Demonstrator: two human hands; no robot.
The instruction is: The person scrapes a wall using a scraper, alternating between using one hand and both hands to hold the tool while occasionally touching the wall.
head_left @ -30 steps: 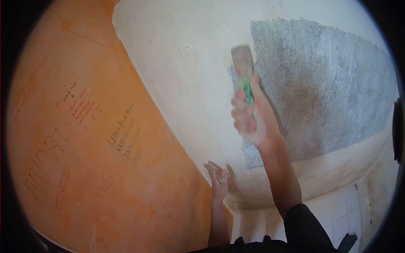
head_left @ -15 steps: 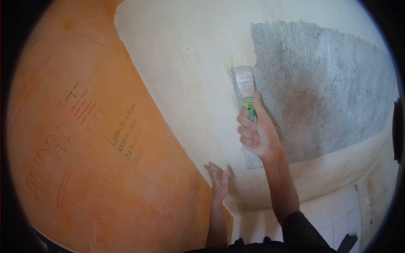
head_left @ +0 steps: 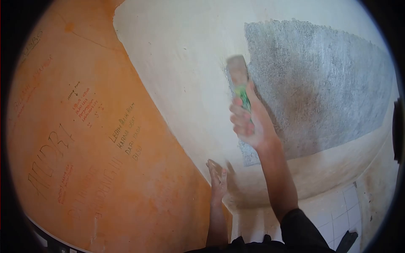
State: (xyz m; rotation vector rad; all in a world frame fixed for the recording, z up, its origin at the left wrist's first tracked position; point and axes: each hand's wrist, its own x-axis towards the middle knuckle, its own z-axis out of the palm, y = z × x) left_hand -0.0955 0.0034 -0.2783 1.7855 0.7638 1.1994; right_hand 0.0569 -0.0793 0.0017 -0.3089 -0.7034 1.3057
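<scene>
My right hand (head_left: 253,124) is wrapped round the green handle of a scraper (head_left: 237,69), thumb laid along it. Its flat blade points up, slightly blurred, against the white wall (head_left: 185,76) at the left edge of a rough grey patch (head_left: 316,84). A narrow grey strip shows beside and below the blade. Lower down, near the corner with the orange wall, my left hand (head_left: 217,181) is raised with fingers stretched upward and thumb apart, holding nothing. It is close to the white wall, where its shadow falls.
An orange wall (head_left: 160,185) covered with handwriting in dark and red ink fills the left side. White tiles (head_left: 337,211) show at the lower right, with a dark object (head_left: 347,241) by them. Another dark object (head_left: 397,130) sits at the far right edge.
My right hand and the scraper have moved up and slightly left along the grey edge. My left hand stays nearly in place. The view has shifted a little.
</scene>
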